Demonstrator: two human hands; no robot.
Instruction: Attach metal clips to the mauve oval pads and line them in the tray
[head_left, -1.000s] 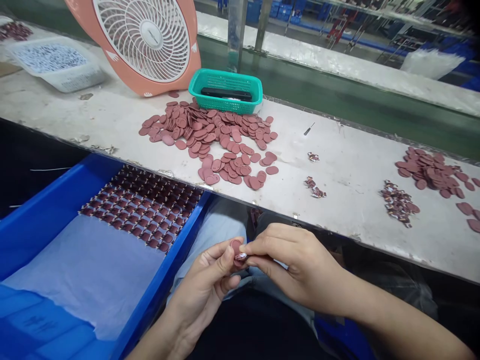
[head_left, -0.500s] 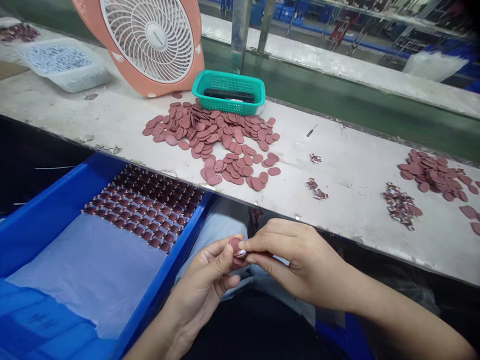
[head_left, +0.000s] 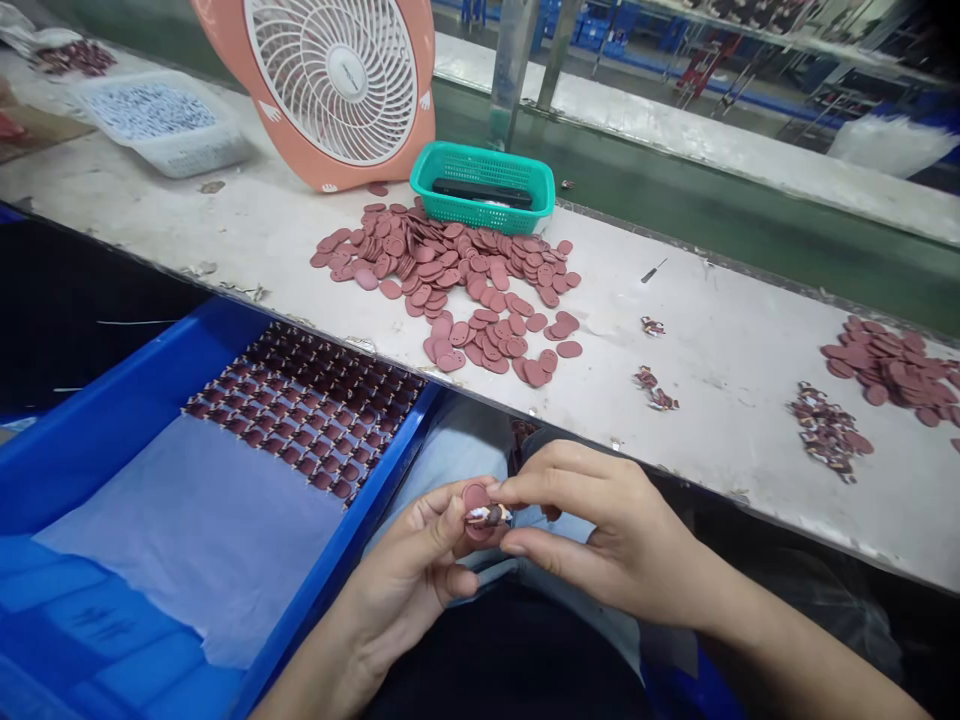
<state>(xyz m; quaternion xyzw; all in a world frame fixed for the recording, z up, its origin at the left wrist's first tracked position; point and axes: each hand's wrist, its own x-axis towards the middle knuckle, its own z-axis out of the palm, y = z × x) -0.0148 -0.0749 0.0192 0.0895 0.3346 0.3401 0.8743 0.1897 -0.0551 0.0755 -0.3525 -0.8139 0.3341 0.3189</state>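
Between thumb and fingers, my left hand (head_left: 416,560) pinches a reddish-brown oval disc (head_left: 477,495) above my lap. A small white and brown figure piece (head_left: 489,516) lies across the disc. My right hand (head_left: 600,525) has its thumb and index finger around the right end of that piece, its fingers bent. On the bench in front of my hands is a large heap of similar discs (head_left: 450,270). Left of my hands, a blue bin (head_left: 300,610) holds rows of assembled dark red pieces (head_left: 300,410) on a white sheet (head_left: 195,530).
An orange fan (head_left: 349,80) and a green basket (head_left: 484,190) stand behind the heap. A white tray (head_left: 172,150) is at the back left. Small figure pieces (head_left: 829,430), more discs (head_left: 892,365) and a thin pointed tool (head_left: 654,270) lie to the right.
The view has shifted, so the bench items sit further right. The small piece on the disc now shows more fully, and my right fingertips are more apart around it.
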